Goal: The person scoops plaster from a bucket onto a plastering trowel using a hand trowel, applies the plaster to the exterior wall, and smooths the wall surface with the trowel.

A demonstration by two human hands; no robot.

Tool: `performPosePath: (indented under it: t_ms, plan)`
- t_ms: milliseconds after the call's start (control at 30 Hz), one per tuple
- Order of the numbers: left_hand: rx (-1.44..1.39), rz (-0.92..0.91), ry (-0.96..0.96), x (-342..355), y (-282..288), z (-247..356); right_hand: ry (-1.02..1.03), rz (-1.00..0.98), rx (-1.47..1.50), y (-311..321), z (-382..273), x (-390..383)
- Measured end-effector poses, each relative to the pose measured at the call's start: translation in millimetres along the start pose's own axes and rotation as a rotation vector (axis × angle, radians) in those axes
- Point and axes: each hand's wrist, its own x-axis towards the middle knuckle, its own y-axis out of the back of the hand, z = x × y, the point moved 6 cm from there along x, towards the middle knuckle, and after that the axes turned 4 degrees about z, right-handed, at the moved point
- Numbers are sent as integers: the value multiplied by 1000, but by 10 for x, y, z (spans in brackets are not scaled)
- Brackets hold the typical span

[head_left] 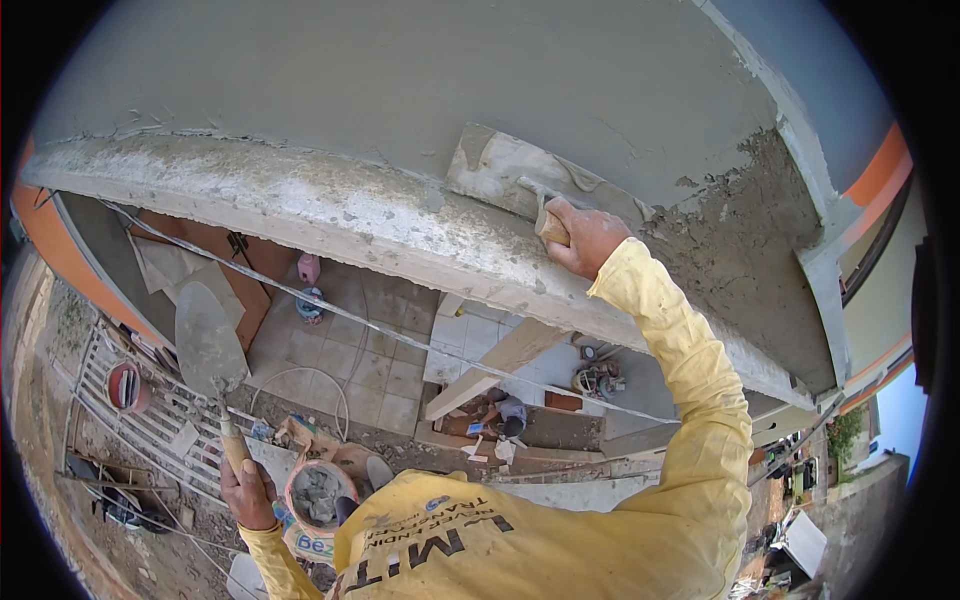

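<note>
My right hand (590, 238) is closed round the wooden handle of a rectangular plastering trowel (500, 165). Its blade, smeared with grey mortar, lies along the lower edge of the grey plaster surface (350, 80), just above a rough concrete ledge (230, 195). To the right of the blade, a patch of plaster (750, 260) is coarser and darker. Low on the left, my left hand (248, 495) grips a pointed trowel (207, 340) by its wooden handle, blade upward. Mortar clings near the neck of that blade, which is apart from the plaster.
Close to my left hand is a bucket of grey mortar (318, 495). A pale cable (400, 335) runs slantwise below the ledge, and a wooden beam (500, 365) slopes beneath. Far below, another person (510, 412) crouches. A reddish bucket (126, 388) rests by pale slats (165, 435).
</note>
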Motion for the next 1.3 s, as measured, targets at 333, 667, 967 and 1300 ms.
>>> performPosePath:
  t_ms: [333,667,967,1300]
  plan:
    - [-8,-77,-25,49,-218,-76,-28,282,39,167,-137,196]
    - [-37,-67,17,-26,-145,-39,-71,818,171,1012,244,-17]
    - [-17,-144,-26,86,-200,-138,95,187,37,-24,-234,136]
    - [-56,-135,-23,64,-321,-60,45,318,-8,210,-459,341]
